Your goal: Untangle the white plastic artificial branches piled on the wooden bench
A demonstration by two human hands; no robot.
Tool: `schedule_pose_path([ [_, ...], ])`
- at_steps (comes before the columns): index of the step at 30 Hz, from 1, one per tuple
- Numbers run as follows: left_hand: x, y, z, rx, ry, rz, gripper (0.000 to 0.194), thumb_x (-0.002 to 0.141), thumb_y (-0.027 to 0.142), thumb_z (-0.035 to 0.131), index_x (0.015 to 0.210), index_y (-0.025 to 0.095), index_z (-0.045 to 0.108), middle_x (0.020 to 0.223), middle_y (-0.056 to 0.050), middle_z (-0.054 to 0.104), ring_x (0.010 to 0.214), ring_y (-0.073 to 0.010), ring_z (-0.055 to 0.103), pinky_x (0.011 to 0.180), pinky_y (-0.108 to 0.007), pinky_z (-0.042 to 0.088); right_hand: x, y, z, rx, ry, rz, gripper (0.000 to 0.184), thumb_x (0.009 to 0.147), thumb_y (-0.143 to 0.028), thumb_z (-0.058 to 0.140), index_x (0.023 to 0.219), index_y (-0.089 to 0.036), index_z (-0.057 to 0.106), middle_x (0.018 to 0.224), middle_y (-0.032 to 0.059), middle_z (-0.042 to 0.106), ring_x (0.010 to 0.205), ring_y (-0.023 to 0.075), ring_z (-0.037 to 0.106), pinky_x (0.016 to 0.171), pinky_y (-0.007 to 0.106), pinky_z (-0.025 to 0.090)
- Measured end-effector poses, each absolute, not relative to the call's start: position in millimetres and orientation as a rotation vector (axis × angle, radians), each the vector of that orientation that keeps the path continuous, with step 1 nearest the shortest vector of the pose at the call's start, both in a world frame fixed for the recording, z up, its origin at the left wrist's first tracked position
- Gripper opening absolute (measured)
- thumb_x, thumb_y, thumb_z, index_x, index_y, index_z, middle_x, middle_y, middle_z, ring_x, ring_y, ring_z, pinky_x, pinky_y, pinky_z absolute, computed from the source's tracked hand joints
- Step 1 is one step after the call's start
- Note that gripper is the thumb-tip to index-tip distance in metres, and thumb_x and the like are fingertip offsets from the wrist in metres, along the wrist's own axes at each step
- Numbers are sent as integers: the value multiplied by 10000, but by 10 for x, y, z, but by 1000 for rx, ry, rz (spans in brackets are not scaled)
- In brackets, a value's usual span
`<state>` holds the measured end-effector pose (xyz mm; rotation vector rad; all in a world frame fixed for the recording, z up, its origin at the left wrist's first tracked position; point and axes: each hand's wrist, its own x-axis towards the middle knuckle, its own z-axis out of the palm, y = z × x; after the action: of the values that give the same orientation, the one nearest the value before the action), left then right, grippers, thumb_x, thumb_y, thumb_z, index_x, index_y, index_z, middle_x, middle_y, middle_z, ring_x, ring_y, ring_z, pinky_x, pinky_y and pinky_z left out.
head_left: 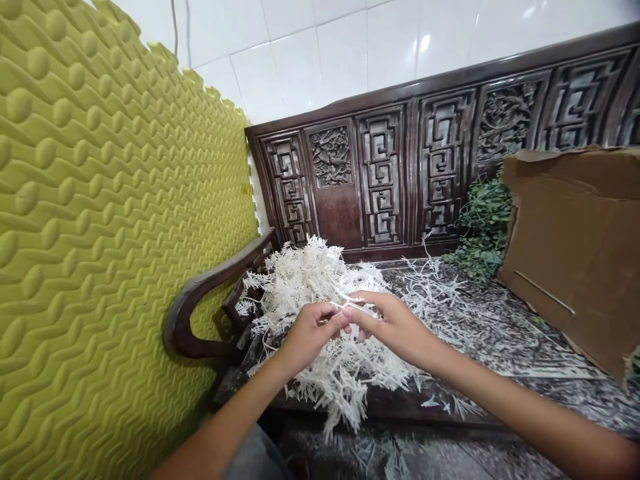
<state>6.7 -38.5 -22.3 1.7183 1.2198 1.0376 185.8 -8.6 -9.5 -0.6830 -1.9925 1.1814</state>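
Note:
My left hand (316, 328) and my right hand (383, 321) meet over a heap of white artificial plant sprigs (310, 273). Both are closed in a pinch around a thin white plastic stem (364, 309), which shows between the fingertips. How far the stem reaches under the fingers is hidden. The heap spreads behind and below my hands, and some sprigs hang over the front edge of the dark wooden bench (450, 423).
Loose white stems (435, 287) and scraps litter the seat to the right. Green artificial foliage (483, 227) stands beside a brown cardboard piece (575, 253). A curved armrest (183, 320) and a yellow foam mat (125, 200) border the left; a carved backrest (340, 213) rises behind.

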Motion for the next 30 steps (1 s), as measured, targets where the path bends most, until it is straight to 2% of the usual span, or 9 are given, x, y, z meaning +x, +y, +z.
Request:
schedule_pose_path([
  [4, 56, -429, -229, 1833, 1286, 988, 344, 878, 398, 535, 676, 142, 643, 619, -4, 591, 587, -116, 493, 564, -228, 376, 1887, -73, -105, -753, -2030, 1212, 212, 869, -358, 568, 785, -188, 661, 785, 34, 665, 537, 126, 562, 502, 263, 451],
  [6, 71, -464, -220, 1901, 1297, 978, 329, 879, 385, 536, 676, 148, 641, 657, -11, 605, 648, -134, 524, 608, -239, 391, 1898, -77, -100, -748, -2070, 1107, 200, 858, -341, 579, 767, -196, 683, 767, 29, 680, 591, 148, 589, 538, 274, 450],
  [10, 114, -521, -195, 1944, 1305, 943, 278, 879, 358, 540, 717, 154, 636, 706, -17, 604, 721, -154, 549, 649, -247, 403, 1911, -114, -80, -761, -2111, 890, 205, 854, -280, 577, 705, -207, 697, 710, 7, 695, 715, 183, 628, 710, 324, 445],
  [19, 142, -552, -181, 1953, 1369, 852, 309, 901, 345, 475, 681, 159, 586, 653, 8, 557, 659, -137, 513, 630, -242, 377, 1915, -137, -97, -869, -2142, 793, 214, 834, -236, 530, 688, -197, 682, 670, 7, 670, 655, 174, 583, 661, 310, 404],
  [24, 196, -575, -163, 2028, 1497, 821, 292, 913, 346, 438, 742, 170, 596, 617, 22, 516, 607, -137, 487, 597, -244, 361, 1872, -155, -99, -984, -2064, 751, 154, 785, -230, 539, 659, -188, 617, 631, 9, 629, 606, 166, 538, 601, 302, 375],
  [26, 224, -583, -144, 2070, 1529, 842, 278, 917, 325, 434, 750, 173, 596, 631, 20, 524, 612, -137, 483, 589, -244, 350, 1855, -138, -107, -1010, -1989, 890, 127, 771, -236, 540, 661, -188, 582, 622, 4, 604, 560, 153, 520, 554, 294, 383],
  [30, 243, -590, -58, 2193, 1448, 958, 284, 936, 291, 416, 750, 170, 595, 731, -8, 570, 705, -151, 517, 656, -252, 372, 1843, -84, -115, -899, -1729, 1399, 146, 813, -261, 499, 691, -191, 539, 660, 7, 588, 568, 149, 550, 466, 259, 415],
])
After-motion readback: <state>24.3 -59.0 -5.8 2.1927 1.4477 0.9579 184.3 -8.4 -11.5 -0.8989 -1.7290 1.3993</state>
